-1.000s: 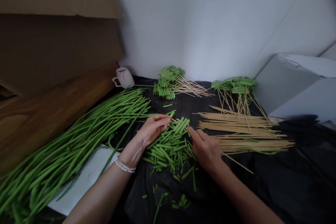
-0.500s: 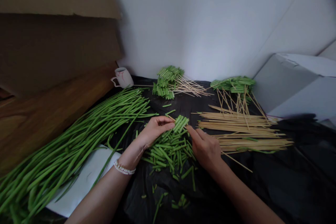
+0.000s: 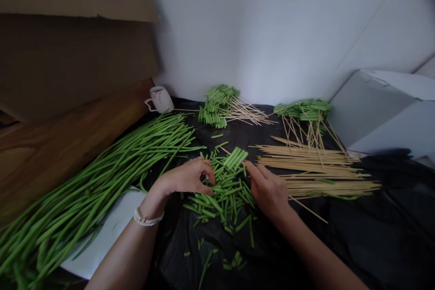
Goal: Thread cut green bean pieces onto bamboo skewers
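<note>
My right hand (image 3: 268,186) is closed on a thin wooden skewer (image 3: 224,150), pinching it near one end. Several cut green stem pieces (image 3: 236,158) sit side by side across that skewer, and its tip sticks out to the left. My left hand (image 3: 193,176), with a beaded bracelet (image 3: 147,218) at the wrist, is at the left side of a loose pile of cut green stems (image 3: 222,199). Its thumb and fingers are apart and curved, with nothing visible between them; some fingertips are hidden.
Long green stems (image 3: 102,190) lie at left over a white board (image 3: 115,222). Behind are a mug (image 3: 161,99) and two stacks of filled skewers (image 3: 217,104) (image 3: 302,108). Bare skewers (image 3: 326,186) lie at right, near a white box (image 3: 384,108). Black plastic sheeting (image 3: 272,253) covers the surface.
My left hand has let go of the skewer and moved down and left to the loose pile. My right hand still holds the skewer in nearly the same place.
</note>
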